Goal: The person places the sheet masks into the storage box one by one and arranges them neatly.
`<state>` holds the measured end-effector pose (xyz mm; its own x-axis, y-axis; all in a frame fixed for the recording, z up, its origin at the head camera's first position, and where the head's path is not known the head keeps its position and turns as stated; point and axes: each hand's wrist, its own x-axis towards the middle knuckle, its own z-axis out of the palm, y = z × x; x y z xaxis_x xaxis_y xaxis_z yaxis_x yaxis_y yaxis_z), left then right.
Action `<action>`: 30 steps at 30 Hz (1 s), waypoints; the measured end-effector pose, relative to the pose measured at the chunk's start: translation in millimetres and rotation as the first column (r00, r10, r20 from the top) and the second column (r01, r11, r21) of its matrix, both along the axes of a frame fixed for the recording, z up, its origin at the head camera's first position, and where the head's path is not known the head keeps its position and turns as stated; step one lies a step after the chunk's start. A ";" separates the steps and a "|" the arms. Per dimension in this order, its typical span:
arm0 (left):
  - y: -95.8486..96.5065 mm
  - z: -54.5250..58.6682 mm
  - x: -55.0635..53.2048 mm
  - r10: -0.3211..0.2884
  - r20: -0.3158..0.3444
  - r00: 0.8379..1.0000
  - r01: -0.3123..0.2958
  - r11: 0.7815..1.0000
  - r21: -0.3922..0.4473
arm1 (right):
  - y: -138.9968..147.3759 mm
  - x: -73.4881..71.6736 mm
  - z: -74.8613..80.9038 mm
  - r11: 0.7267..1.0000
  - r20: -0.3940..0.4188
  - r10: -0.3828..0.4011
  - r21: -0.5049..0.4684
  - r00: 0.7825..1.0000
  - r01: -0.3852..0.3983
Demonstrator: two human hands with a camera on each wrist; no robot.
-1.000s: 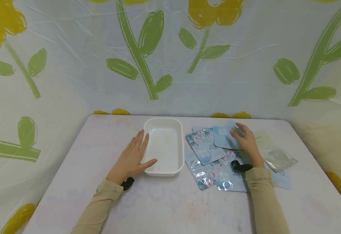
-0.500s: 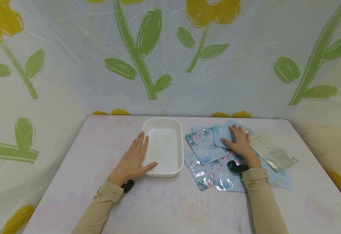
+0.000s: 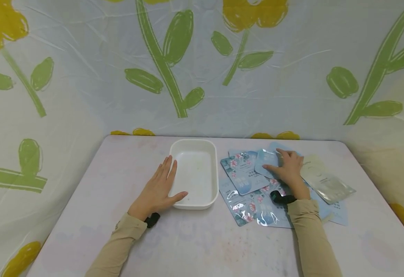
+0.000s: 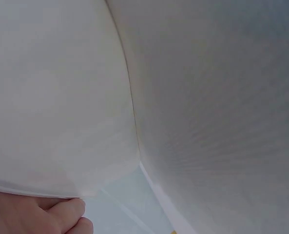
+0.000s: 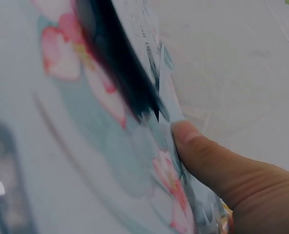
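- We watch the right hand (image 3: 292, 169) first: half a second ago it lies fairly flat over the blue packet (image 3: 266, 161), and now its knuckles rise and the fingers bend.
- The blue packet answers with a small shift! Its far left corner slides to the right, so the left edge slants more than it does before.
- We see it on the pile to the right of the tray (image 3: 195, 177), partly under the hand, overlapping the floral packet (image 3: 241, 175).
- In the right wrist view, the thumb (image 5: 198, 146) meets a packet's edge; the other fingers are out of sight there, so we cannot tell whether the pinch is closed.
- Over to the left hand (image 3: 153, 188), and we find no visible change: relaxed, fingers straight along the tray's left rim, thumb reaching across its near left corner. It grasps nothing.
- Up close in the left wrist view, we catch some of its fingertips (image 4: 66, 214) right by the tray's pale edge.
- The tray holds its place, and so does the floral packet.
- On the right hand's far flank, the silver pouch (image 3: 330, 184) keeps its spot across the blue packs beneath.
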<state>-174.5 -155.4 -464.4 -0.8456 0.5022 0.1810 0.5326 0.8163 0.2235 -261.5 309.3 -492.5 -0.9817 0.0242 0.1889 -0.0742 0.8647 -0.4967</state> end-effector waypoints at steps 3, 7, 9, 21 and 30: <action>0.4 -0.2 -0.1 0.002 0.001 1.000 -0.002 1.000 -0.002 | 1.2 0.4 0.2 0.999 0.006 -0.045 -0.017 0.999 0.045; 1.3 1.0 0.7 0.004 0.010 1.000 -0.004 1.000 0.000 | 3.2 3.4 2.8 0.995 0.040 -0.086 -0.040 0.996 0.087; 1.4 1.5 0.8 0.006 0.012 1.000 -0.006 1.000 -0.002 | 4.6 4.9 4.1 0.994 0.038 -0.093 -0.058 0.995 0.095; 0.5 1.8 1.6 0.013 0.003 1.000 -0.013 1.000 -0.007 | 6.8 12.0 22.9 0.952 -0.012 -0.203 -0.238 0.979 0.194; 1.3 3.5 2.3 0.014 0.007 1.000 -0.014 1.000 -0.007 | 16.6 7.7 28.5 0.836 -0.053 -0.362 -0.460 0.931 0.299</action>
<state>-172.2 -154.1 -460.9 -0.8540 0.4913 0.1713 0.5193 0.8253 0.2218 -253.8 325.9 -463.9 -0.8669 0.4531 0.2080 0.0849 0.5452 -0.8340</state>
